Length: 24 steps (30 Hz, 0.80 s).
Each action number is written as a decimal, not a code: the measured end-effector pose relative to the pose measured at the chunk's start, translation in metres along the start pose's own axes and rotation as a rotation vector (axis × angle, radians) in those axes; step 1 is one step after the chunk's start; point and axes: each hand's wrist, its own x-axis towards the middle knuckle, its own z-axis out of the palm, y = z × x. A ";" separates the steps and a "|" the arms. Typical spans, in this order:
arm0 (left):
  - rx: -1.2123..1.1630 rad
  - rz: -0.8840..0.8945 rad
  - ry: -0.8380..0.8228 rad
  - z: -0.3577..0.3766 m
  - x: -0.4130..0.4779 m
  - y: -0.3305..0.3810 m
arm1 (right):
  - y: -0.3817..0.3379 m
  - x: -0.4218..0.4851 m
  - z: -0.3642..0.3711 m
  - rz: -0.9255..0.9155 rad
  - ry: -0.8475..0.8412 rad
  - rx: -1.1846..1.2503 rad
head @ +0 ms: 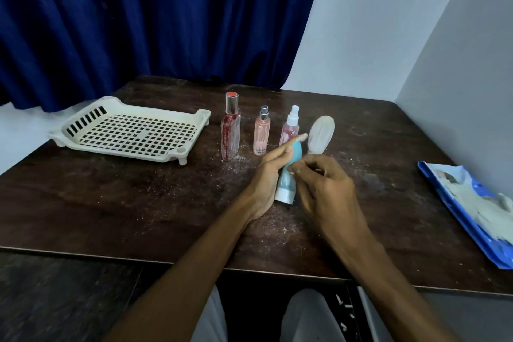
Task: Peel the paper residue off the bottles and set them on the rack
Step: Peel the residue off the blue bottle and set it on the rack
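Head view: over the table's [138, 203] middle, the left hand [268, 175] is gripping the blue bottle [286, 178], long axis running near-to-far, while the right hand [324, 189] is pinching at its right flank.

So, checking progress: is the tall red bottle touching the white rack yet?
Apart. The head view shows a strip of bare dark table between the tall red bottle and the white rack's right corner.

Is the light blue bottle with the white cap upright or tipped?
Tipped: left hand holds the light blue bottle slanted, white cap toward the person; right hand pinches at it.
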 end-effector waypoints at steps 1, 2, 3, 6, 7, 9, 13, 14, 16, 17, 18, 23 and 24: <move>0.004 -0.001 0.001 0.001 0.000 0.000 | 0.001 0.000 -0.003 -0.008 -0.001 -0.001; 0.010 0.000 0.001 0.001 0.000 -0.001 | 0.004 0.001 -0.004 -0.011 0.000 -0.004; 0.012 0.000 0.001 0.001 0.001 -0.002 | 0.006 0.002 -0.005 -0.012 0.000 -0.010; 0.001 -0.005 0.017 0.001 0.001 -0.002 | 0.006 0.005 0.001 0.027 0.013 0.006; 0.001 -0.001 0.015 0.001 0.000 -0.001 | 0.003 0.004 0.002 0.075 0.014 0.047; 0.017 0.011 0.007 0.001 0.000 0.000 | 0.000 0.000 0.004 0.112 -0.016 0.099; 0.017 0.006 0.009 0.001 0.000 0.001 | 0.003 -0.002 -0.004 0.007 -0.016 0.019; 0.013 -0.003 0.014 0.001 0.000 0.000 | 0.004 0.001 -0.005 0.005 -0.011 0.004; 0.005 -0.010 0.018 0.001 0.000 0.000 | 0.004 0.005 -0.003 0.014 -0.006 -0.024; 0.003 -0.008 0.018 0.001 0.000 0.001 | 0.002 0.005 -0.001 0.036 -0.008 -0.015; 0.003 -0.004 0.016 0.001 0.000 0.001 | 0.001 0.005 0.001 0.068 -0.013 0.013; 0.007 0.002 0.023 0.001 0.001 -0.001 | 0.004 0.000 -0.006 -0.033 -0.028 -0.027; 0.006 -0.002 0.024 0.001 0.001 -0.002 | 0.007 0.003 -0.007 -0.032 -0.014 -0.033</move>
